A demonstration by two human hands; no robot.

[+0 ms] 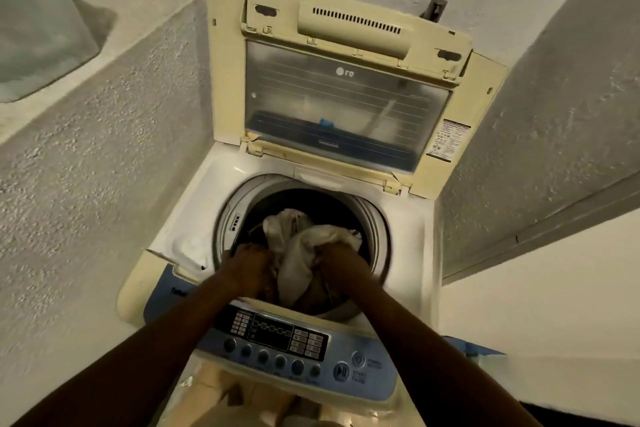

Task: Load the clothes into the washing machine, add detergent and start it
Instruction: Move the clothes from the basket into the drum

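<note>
A top-loading washing machine (408, 253) stands in a narrow alcove with its yellowed lid (339, 94) folded up against the back wall. Pale crumpled clothes (304, 243) fill the mouth of the round drum (375, 222). My left hand (251, 269) is closed on the left side of the bundle at the drum's near rim. My right hand (341, 265) grips the pale cloth on the right side. The blue control panel (291, 347) with buttons and a start/pause key (341, 372) lies under my forearms. No detergent is in view.
Rough plastered walls (86, 184) close in on both sides of the machine. A ledge (145, 7) with a pale container runs along the upper left. A dark pipe fitting (434, 9) sticks out of the back wall. Something blue (481, 350) lies beside the machine's right front corner.
</note>
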